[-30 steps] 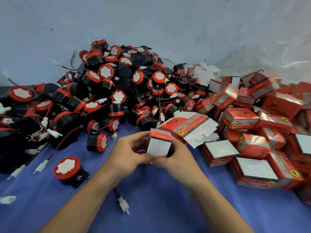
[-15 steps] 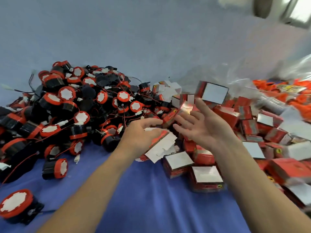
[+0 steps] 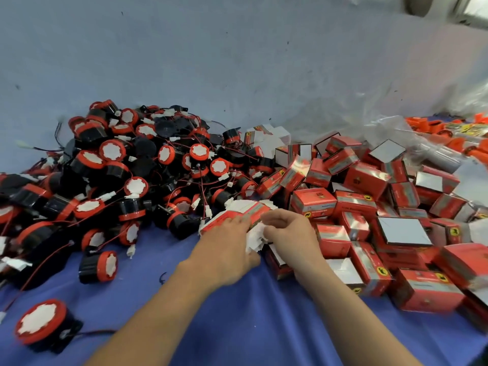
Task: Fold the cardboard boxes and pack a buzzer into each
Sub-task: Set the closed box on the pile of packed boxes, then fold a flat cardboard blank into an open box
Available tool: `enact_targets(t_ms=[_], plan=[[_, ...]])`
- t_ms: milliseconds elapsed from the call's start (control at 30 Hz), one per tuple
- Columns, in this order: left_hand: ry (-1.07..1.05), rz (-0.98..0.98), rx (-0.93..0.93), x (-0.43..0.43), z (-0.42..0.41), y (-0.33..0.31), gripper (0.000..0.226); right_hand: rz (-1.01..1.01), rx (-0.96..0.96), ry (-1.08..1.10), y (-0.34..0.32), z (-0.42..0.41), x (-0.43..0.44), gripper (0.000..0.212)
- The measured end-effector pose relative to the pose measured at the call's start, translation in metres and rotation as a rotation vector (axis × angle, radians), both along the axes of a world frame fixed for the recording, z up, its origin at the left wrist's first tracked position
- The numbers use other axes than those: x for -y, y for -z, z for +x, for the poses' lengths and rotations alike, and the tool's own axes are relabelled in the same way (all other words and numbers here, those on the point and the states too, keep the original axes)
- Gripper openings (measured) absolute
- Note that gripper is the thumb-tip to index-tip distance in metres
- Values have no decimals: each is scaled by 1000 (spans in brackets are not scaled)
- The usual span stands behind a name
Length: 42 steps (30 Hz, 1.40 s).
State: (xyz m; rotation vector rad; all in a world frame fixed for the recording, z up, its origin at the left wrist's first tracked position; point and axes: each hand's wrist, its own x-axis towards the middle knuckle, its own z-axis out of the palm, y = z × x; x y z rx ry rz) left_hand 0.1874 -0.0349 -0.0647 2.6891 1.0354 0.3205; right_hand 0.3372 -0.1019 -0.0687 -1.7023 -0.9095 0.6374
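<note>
A stack of flat, unfolded red and white cardboard boxes [image 3: 239, 215] lies between the two piles on the blue cloth. My left hand [image 3: 227, 244] rests on top of the stack with its fingers laid over it. My right hand [image 3: 290, 231] pinches the white flaps at the stack's right edge. A large heap of black and red buzzers [image 3: 137, 175] with red wires fills the left side. Folded red boxes [image 3: 364, 207] are piled on the right.
One loose buzzer [image 3: 97, 266] lies near my left forearm and another [image 3: 45, 323] at the bottom left. Clear plastic bags [image 3: 412, 143] and orange packets [image 3: 454, 133] lie at the back right. A grey wall stands behind. Blue cloth [image 3: 250, 326] covers the table.
The closed box I held a second ago went onto the right pile. Both hands then came down onto the stack of flat boxes; the view shifted right.
</note>
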Motion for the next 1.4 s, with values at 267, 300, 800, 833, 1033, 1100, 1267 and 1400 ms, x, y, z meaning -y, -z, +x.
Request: enact_targets(t_ms=[267,300,800,833,1033,1100,1267,1400], plan=[[177,315,-153,18,1,1,67,6,112,57,6,7,4,55],[189,305,-150,20,1,-1,69,2,157,50,8,7,5,57],[-337,-445,1292,-22,-53,-45,45,-176,678,-64,25,-8,1,40],[-357,-477,1356,-25,-58,-46,43,-202,679,-58,24,-9,1,45],[-464,-582,1359,-24,-81,-32,47,70,592,58,2,-40,23,63],[-438,-586,1277,-14,-87,-23,48,165,473,81,-6,-71,30,52],[-259,-682,1095,9,-98,-18,40,342,-26,-218,-12,-128,17,42],[-259,-652,981,4,-115,-23,45,418,-99,-275,-8,-136,2,44]])
